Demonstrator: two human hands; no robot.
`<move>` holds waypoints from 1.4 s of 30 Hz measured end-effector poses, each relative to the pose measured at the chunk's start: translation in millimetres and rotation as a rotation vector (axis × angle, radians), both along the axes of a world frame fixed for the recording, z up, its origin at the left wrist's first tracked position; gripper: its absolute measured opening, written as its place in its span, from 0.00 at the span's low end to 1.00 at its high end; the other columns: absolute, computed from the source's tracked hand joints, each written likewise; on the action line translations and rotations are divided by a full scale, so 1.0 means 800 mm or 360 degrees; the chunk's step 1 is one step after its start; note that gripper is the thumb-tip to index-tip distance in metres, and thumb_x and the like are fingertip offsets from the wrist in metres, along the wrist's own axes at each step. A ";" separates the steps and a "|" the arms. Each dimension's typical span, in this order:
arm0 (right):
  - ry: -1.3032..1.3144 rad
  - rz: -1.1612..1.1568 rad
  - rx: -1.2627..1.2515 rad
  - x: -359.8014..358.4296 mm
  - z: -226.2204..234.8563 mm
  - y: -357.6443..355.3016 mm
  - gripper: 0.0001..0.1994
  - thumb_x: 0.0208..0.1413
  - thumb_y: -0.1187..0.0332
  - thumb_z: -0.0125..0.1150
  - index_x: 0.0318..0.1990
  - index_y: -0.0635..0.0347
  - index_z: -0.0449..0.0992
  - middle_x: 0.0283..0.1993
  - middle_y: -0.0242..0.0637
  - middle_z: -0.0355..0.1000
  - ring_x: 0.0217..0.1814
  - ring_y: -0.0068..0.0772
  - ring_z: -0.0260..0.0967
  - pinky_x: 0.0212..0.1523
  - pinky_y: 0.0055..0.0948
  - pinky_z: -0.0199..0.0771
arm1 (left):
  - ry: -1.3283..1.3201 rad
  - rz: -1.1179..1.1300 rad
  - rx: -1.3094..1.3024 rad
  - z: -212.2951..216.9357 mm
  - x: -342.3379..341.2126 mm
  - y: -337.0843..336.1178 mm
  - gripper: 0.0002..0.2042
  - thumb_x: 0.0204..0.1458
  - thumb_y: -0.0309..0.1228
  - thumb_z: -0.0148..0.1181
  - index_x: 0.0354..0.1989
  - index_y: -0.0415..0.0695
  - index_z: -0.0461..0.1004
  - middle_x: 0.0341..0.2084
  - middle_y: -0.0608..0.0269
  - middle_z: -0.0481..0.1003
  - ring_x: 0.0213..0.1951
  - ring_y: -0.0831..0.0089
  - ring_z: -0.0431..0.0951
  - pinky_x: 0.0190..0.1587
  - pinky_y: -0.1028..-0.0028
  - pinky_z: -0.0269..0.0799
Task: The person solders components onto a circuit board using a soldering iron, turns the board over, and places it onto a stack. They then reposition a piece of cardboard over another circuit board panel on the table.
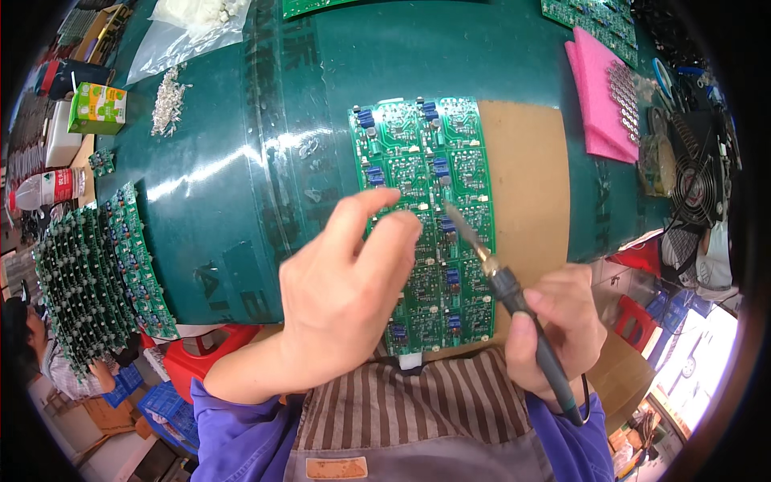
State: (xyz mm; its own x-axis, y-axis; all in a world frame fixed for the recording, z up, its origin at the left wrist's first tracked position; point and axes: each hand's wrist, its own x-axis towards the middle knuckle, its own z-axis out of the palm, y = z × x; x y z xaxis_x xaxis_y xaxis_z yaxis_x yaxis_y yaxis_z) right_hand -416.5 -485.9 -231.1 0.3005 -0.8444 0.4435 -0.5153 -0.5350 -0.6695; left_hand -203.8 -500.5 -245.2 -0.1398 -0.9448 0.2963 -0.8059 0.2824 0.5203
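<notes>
Head view. A long green circuit board panel lies lengthwise on a brown cardboard sheet, which rests on the dark green tabletop. The panel's near end is partly covered by the left hand and cut off by the striped apron at the lower edge.

Left hand: comes in from the lower left, back of the hand up, fingers curled and pinched together over the panel's middle left. Whatever sits between the fingertips is hidden — cannot tell whether they hold a component, solder wire, or nothing.

Right hand: closed around the black handle of a soldering iron, held like a pen, tilted up and to the left. The iron's tip sits at the panel's centre, just right of the left fingertips; actual contact with the board is too small to resolve. The two hands are apart, the iron's shaft between them.

Surroundings: a stack of populated green boards at the left edge, bent by the lens; a small pile of loose metal parts near a green-and-white carton; a clear plastic bag, partly cut off at top. Pink foam pads lie at upper right, and a small black fan sits in the dark rim — detail there is hard to make out.
</notes>
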 end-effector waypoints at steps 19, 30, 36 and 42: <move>-0.0041 -0.0026 0.0067 0.019 -0.007 -0.035 0.11 0.37 0.78 0.66 0.32 0.63 0.75 0.25 0.34 0.74 0.25 0.34 0.71 0.33 0.30 0.65 | -0.0007 0.0150 -0.0123 -0.015 -0.007 -0.032 0.09 0.38 0.19 0.68 0.29 0.43 0.75 0.46 0.60 0.74 0.17 0.78 0.67 0.20 0.75 0.67; -0.0098 -0.0262 -0.0146 -0.025 0.005 -0.023 0.12 0.42 0.76 0.63 0.37 0.65 0.74 0.23 0.37 0.70 0.23 0.34 0.66 0.32 0.33 0.66 | 0.0009 -0.0016 0.0080 0.016 -0.005 -0.024 0.10 0.42 0.19 0.63 0.34 0.41 0.72 0.38 0.54 0.74 0.38 0.56 0.76 0.41 0.65 0.73; 0.0066 -0.1448 -0.0242 -0.128 -0.004 -0.018 0.07 0.53 0.77 0.61 0.40 0.63 0.75 0.34 0.33 0.71 0.34 0.20 0.65 0.37 0.20 0.66 | 0.0077 0.0053 0.0224 0.021 -0.006 -0.006 0.06 0.51 0.16 0.58 0.35 0.39 0.74 0.36 0.59 0.78 0.22 0.77 0.70 0.22 0.78 0.62; 0.0379 -0.1705 -0.0285 -0.213 -0.042 -0.041 0.08 0.59 0.68 0.60 0.40 0.63 0.76 0.32 0.35 0.71 0.32 0.21 0.66 0.37 0.24 0.68 | 0.0037 0.0011 0.0076 0.015 -0.008 0.003 0.04 0.51 0.18 0.60 0.34 0.39 0.76 0.28 0.63 0.78 0.18 0.80 0.65 0.19 0.79 0.58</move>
State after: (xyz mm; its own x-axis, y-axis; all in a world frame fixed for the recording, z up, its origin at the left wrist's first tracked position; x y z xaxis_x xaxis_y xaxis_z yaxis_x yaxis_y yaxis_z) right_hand -586.7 -518.7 -264.8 -0.4524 -0.6479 0.6128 -0.8739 0.1848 -0.4497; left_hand -209.9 -498.4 -233.0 -0.1268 -0.9589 0.2539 -0.7952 0.2513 0.5519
